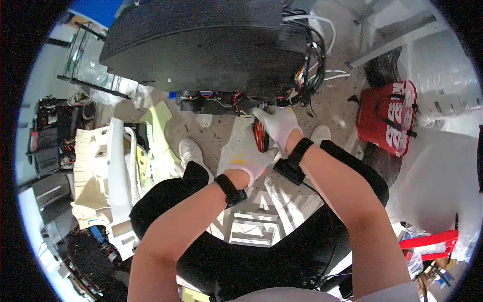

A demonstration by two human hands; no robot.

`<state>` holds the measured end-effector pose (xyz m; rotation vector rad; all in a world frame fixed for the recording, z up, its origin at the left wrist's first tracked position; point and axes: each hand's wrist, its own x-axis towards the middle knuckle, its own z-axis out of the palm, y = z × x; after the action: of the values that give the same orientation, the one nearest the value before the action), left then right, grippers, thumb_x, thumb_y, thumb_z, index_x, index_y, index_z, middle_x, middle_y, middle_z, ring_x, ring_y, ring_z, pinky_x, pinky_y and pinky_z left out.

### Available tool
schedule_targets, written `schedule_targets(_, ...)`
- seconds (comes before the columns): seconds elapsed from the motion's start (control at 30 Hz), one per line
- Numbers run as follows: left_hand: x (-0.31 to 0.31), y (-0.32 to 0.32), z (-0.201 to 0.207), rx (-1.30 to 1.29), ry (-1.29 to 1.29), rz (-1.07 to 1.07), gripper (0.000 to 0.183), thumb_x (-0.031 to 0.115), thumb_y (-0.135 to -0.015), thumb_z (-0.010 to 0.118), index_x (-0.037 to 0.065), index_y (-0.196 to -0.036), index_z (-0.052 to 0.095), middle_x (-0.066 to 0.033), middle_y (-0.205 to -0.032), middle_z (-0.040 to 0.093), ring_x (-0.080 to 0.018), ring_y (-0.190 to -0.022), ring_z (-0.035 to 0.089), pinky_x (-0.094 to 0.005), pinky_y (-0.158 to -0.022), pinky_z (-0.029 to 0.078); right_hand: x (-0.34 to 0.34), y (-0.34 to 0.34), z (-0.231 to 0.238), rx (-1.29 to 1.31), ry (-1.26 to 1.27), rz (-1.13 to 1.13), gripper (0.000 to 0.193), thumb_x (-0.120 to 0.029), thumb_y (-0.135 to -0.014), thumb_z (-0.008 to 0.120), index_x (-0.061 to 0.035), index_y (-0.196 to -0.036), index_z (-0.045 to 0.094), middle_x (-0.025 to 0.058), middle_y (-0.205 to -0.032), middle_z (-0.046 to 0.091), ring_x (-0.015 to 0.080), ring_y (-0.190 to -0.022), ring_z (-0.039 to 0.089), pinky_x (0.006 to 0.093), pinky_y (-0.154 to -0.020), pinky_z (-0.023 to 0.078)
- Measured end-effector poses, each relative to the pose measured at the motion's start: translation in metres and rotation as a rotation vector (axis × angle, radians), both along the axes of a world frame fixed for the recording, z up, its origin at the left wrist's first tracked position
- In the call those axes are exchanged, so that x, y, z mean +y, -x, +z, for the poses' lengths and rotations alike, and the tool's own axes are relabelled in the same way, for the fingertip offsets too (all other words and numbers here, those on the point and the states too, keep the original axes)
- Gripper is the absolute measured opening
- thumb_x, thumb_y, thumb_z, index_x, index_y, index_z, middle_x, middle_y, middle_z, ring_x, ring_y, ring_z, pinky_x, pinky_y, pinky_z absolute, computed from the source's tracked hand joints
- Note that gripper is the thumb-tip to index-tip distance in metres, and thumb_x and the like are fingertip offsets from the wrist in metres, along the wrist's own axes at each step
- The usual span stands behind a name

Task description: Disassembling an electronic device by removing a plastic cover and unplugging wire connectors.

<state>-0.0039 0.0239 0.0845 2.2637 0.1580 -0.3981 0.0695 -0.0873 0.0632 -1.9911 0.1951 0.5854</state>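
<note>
Both my hands wear white gloves and meet at a narrow red-and-black striped object (260, 136). Its kind is hard to tell, since the gloves cover its ends. My left hand (245, 160) is closed at its lower end, thumb toward the right. From the right, my right hand (282, 124) bends over its upper part with closed fingers, close to the lower edge of a big black panel (201, 55). Under that edge, dark parts and thin coloured wires (229, 102) show. A black cable bundle (318, 70) hangs at the panel's right side.
Pale plastic panels (93, 176) lean at the left. A red bag (385, 118) stands to the right, beside plastic-wrapped items. Below my hands is a grey step stool (254, 226), between my knees. A red frame (432, 244) lies at lower right. Black racks (90, 60) stand far left.
</note>
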Motion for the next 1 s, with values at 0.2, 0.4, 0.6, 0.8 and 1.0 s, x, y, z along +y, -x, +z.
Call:
schedule_targets(0.2, 0.002, -0.023, 0.002, 0.403, 0.183, 0.121, 0.036, 0.024, -0.074, 0.065, -0.004, -0.093, 0.054, -0.0119, -0.072, 0.060, -0.0206, -0.061, 0.060, -0.0333, -0.054, 0.047, 0.000, 0.001, -0.003, -0.057, -0.045, -0.081, 0.045, -0.041, -0.085, 0.056, 0.0022, -0.097, 0.063, 0.0164, -0.088, 0.067, 0.0334, -0.080, 0.063, 0.0367, -0.071, 0.045)
schedule_targets(0.4, 0.017, -0.027, 0.014, 0.611, 0.797, 0.183, 0.015, 0.014, -0.076, 0.055, 0.003, -0.085, 0.052, -0.0057, -0.071, 0.055, -0.0165, -0.059, 0.054, -0.0318, -0.053, 0.045, -0.029, 0.016, 0.040, 0.123, -0.362, -0.005, 0.053, -0.045, -0.085, 0.055, 0.0055, -0.098, 0.062, 0.0140, -0.093, 0.065, 0.0217, -0.089, 0.059, 0.0327, -0.081, 0.043)
schedule_targets(0.6, 0.038, -0.034, -0.006, 1.057, 1.563, 0.199, 0.018, 0.012, -0.070, 0.052, 0.005, -0.086, 0.047, -0.0022, -0.071, 0.044, -0.0156, -0.058, 0.042, -0.0319, -0.058, 0.039, -0.033, 0.007, 0.050, 0.431, -0.329, 0.262, 0.052, -0.053, -0.085, 0.053, -0.0020, -0.086, 0.065, 0.0037, -0.069, 0.055, 0.0128, -0.061, 0.046, 0.0285, -0.055, 0.038)
schedule_targets(0.8, 0.035, -0.029, 0.011, 0.888, 1.147, 0.312, 0.025, 0.019, -0.078, 0.053, 0.004, -0.097, 0.053, -0.0048, -0.077, 0.055, -0.0149, -0.060, 0.050, -0.0308, -0.055, 0.042, -0.025, 0.006, 0.045, 0.417, -0.453, 0.165, 0.046, -0.045, -0.081, 0.065, -0.0008, -0.094, 0.065, 0.0049, -0.076, 0.060, 0.0134, -0.065, 0.052, 0.0299, -0.058, 0.042)
schedule_targets(1.0, 0.008, -0.025, 0.019, 0.656, 0.458, 0.077, 0.031, 0.022, -0.085, 0.058, 0.002, -0.108, 0.052, -0.0059, -0.086, 0.062, -0.0133, -0.071, 0.060, -0.0272, -0.060, 0.049, -0.019, 0.005, 0.022, 0.247, -0.353, 0.085, 0.048, -0.036, -0.075, 0.070, 0.0041, -0.100, 0.063, 0.0119, -0.091, 0.067, 0.0189, -0.080, 0.061, 0.0315, -0.074, 0.048)
